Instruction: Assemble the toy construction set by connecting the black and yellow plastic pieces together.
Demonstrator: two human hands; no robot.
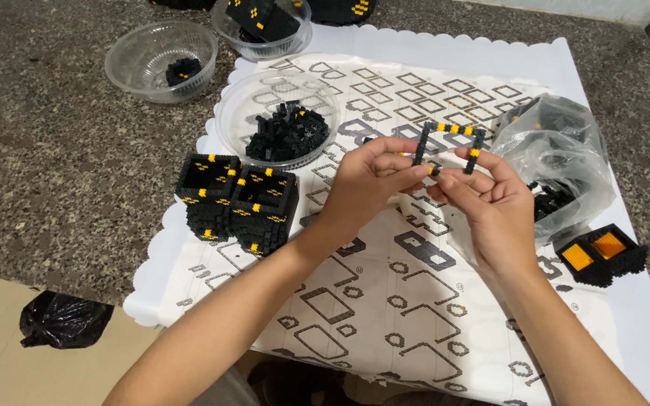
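Both hands hold a small open frame of black and yellow bricks (451,142) above the patterned white mat (385,293). My left hand (370,180) pinches the frame's left side and lower corner. My right hand (490,199) grips its lower right part with the fingertips. The frame is a partial square, its bottom side hidden by my fingers. Just left of my left hand stand two hollow black cubes with yellow dots (236,199), touching each other.
A clear bowl of loose black bricks (283,128) sits behind the cubes. Two more clear bowls (161,59) (263,26) stand farther back. A clear plastic bag of bricks (558,154) and a black box with orange inserts (602,254) lie right. A granite counter (54,165) surrounds the mat.
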